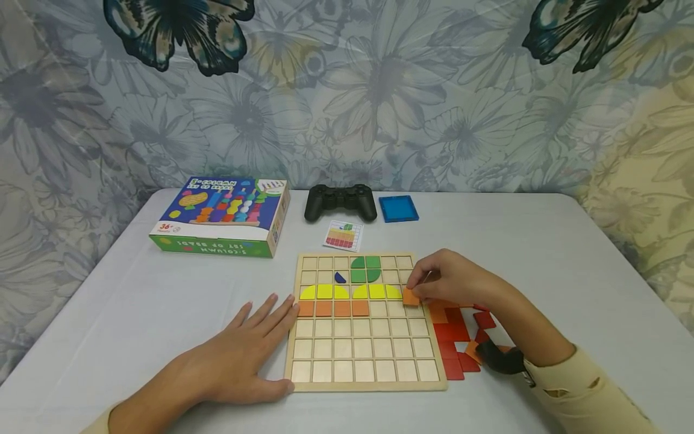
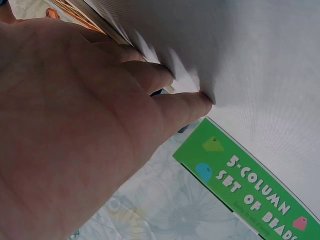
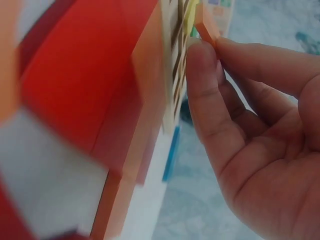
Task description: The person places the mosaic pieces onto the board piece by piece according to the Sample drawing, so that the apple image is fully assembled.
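A wooden grid board (image 1: pixel 364 387) lies flat on the table. Between thumb and fingers, my right hand (image 1: pixel 455 280) pinches an orange square tile (image 1: pixel 410 297) over the board's right-hand column; the right wrist view shows the same orange tile (image 3: pixel 206 25) at the fingertips. My left hand (image 1: pixel 238 355) is spread flat, with its fingertips and thumb at the board's left edge. Several orange tiles (image 1: pixel 323 308) fill the left part of one row. Above them run yellow tiles (image 1: pixel 324 292), then a green shape (image 1: pixel 365 269) and a dark blue piece (image 1: pixel 340 278).
Loose red tiles (image 1: pixel 451 333) and a few orange ones lie right of the board, under my right forearm. Behind the board are a small pattern card (image 1: pixel 343 235), a black game controller (image 1: pixel 340 202) and a blue square tray (image 1: pixel 398 208). A bead-set box (image 1: pixel 219 217) stands back left.
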Available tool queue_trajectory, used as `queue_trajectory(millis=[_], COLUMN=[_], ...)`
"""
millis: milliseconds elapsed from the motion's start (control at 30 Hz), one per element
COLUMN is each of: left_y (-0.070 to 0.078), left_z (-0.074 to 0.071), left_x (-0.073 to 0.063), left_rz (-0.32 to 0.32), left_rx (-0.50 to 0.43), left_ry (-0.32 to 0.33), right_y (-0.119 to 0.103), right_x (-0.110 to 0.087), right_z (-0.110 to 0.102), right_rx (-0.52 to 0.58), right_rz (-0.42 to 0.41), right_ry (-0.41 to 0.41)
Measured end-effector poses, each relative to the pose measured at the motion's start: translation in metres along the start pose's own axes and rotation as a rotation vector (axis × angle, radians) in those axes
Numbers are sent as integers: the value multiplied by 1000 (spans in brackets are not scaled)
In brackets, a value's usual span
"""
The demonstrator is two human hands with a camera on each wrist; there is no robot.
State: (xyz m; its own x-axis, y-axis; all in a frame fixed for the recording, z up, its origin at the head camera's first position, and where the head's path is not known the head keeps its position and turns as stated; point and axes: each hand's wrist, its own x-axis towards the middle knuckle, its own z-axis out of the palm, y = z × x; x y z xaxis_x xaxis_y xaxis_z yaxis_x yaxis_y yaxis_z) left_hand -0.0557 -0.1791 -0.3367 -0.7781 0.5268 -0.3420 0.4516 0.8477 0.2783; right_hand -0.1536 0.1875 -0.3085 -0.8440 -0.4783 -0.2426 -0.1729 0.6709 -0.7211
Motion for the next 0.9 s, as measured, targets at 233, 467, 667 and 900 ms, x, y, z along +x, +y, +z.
queue_trajectory(millis=[233, 467, 667, 900], left_y=[0, 0, -1, -1], left_z=[0, 0, 0, 0], left_x=[1, 1, 0, 0], left_rz=[-7, -9, 5, 4], left_rx=[-1, -1, -4, -4], left_ry=[-1, -3, 1, 0], right_y=[-14, -23, -27, -33], right_x=[8, 18, 22, 22], right_z=[11, 25, 32, 36], right_rx=[-21, -41, -61, -124], right_rz=[-37, -117, -140, -131], right_ry=[-41, -74, -67, -37])
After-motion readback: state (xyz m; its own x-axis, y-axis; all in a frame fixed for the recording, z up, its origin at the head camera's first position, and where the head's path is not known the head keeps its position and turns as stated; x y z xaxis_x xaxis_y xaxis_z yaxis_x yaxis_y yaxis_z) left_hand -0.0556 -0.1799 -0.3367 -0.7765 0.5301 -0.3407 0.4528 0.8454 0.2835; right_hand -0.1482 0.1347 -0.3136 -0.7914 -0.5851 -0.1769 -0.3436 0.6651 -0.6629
